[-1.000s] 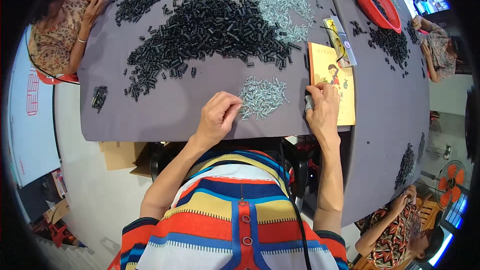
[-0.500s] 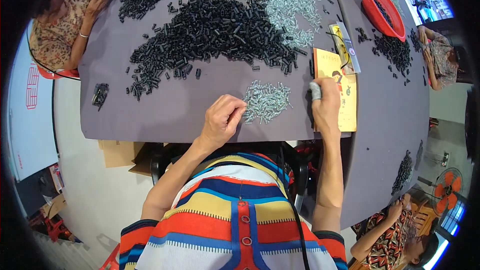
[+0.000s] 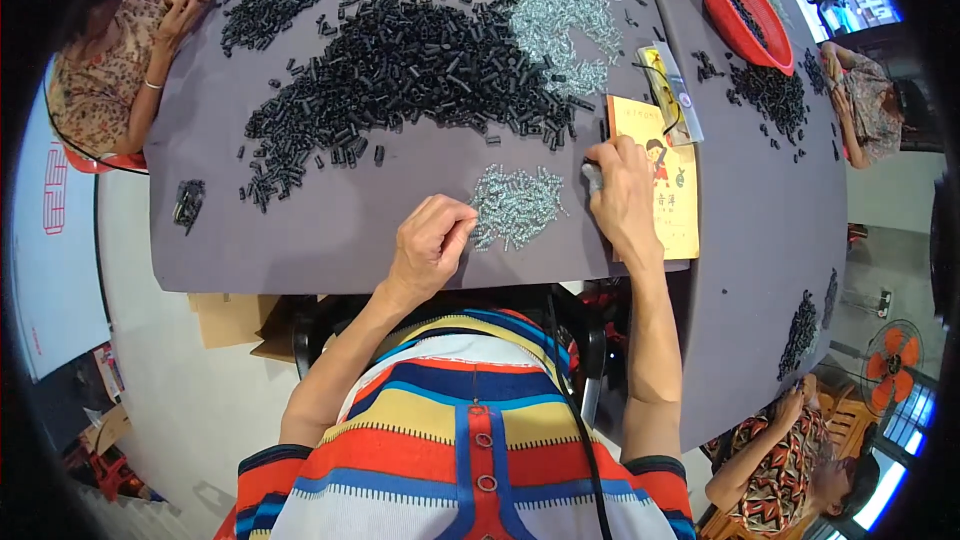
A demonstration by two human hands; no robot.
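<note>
My left hand point(image 3: 432, 245) is closed in a pinch at the left edge of a small pile of silvery coil springs point(image 3: 518, 205); whatever lies between its fingertips is too small to make out. To the right of that pile, my right hand point(image 3: 628, 198) has its fingers curled beside the left edge of a yellow booklet point(image 3: 683, 225). A grey cover point(image 3: 593, 177) wraps its thumb. Dark pieces sit by those fingertips, and what they hold, if anything, is hidden. Beyond both hands spreads a big heap of short black tubes point(image 3: 400, 70).
A larger spring heap point(image 3: 560, 15) adjoins the black tubes. Eyeglasses and a clear case point(image 3: 672, 90) lie above the booklet. A red basket point(image 3: 748, 20) stands on the right-hand table, near more black pieces point(image 3: 770, 95). Other people sit around the tables. A small dark bundle point(image 3: 188, 205) lies far left.
My right hand has shifted left off the booklet toward its left edge, uncovering more of the cover. My left hand stays pinched beside the small spring pile. The whole view has shifted slightly.
</note>
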